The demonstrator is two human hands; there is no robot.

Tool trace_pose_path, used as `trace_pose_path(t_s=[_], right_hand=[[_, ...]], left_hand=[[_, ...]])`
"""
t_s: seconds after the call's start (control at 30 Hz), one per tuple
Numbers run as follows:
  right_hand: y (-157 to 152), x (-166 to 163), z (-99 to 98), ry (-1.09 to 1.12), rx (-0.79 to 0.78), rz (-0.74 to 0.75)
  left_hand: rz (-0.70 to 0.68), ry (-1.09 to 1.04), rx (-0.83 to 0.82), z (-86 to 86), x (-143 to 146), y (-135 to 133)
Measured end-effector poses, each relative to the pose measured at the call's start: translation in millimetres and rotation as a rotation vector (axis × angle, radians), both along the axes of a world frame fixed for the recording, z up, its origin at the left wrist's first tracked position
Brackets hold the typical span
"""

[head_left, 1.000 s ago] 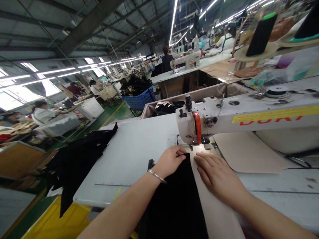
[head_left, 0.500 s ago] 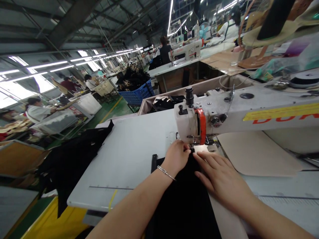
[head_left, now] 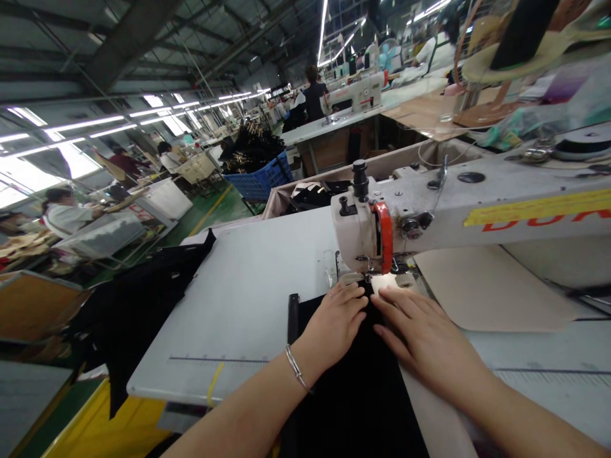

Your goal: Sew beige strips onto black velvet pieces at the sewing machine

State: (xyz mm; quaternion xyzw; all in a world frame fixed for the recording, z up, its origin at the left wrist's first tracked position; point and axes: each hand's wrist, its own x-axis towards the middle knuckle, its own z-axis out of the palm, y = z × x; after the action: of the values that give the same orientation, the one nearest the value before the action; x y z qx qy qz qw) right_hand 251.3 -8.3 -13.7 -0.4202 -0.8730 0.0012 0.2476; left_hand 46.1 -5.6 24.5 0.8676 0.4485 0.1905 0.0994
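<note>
A long piece of black fabric [head_left: 365, 394] runs from near my body up to the needle area of a white sewing machine [head_left: 439, 203] with an orange-red guard. On the fabric's left part, just short of the presser foot, my left hand [head_left: 334, 324] lies with fingers stretched forward; a silver bangle circles its wrist. My right hand [head_left: 424, 331] rests flat, fingers extended, at the fabric's right edge beside the lit needle plate [head_left: 384, 282]. Neither hand grips anything. The needle tip itself is too small to make out.
Dark cloth [head_left: 138, 305] hangs over the left end of the white table [head_left: 248, 273]. A beige panel [head_left: 491, 292] lies under the machine arm. Behind stand a blue crate [head_left: 260, 178] piled with black pieces and another sewing machine [head_left: 356, 95]. Several people sit at benches farther off.
My left hand has gone from a pinch at the fabric near the presser foot to lying flatter, slightly nearer to me. My right hand has stayed almost in place.
</note>
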Motion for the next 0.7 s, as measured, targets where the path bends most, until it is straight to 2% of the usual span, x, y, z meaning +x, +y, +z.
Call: trace_pose_path(t_s=[0.33, 0.43, 0.53, 0.63, 0.7], right_hand=[[-1.3, -1.7, 1.5, -0.012, -0.001, -0.008], [-5.0, -1.7, 2.9, -0.030, -0.001, -0.023], [-27.9, 4.5, 3.8, -0.045, 0.018, -0.016], [-67.8, 17.1, 4.1, -0.054, 0.087, 0.055], [-93.4, 25.8, 5.8, -0.069, 0.140, 0.111]], left_hand=[[-0.024, 0.015, -0.027, -13.0, -5.5, 6.6], [-0.014, 0.037, -0.035, -7.9, -5.0, 5.0], [-0.070, 0.088, -0.101, 7.7, -6.8, -18.5], [-0.284, 0.137, -0.165, 20.1, -11.6, -62.9], [-0.397, 0.167, -0.132, 21.2, -15.0, -91.4]])
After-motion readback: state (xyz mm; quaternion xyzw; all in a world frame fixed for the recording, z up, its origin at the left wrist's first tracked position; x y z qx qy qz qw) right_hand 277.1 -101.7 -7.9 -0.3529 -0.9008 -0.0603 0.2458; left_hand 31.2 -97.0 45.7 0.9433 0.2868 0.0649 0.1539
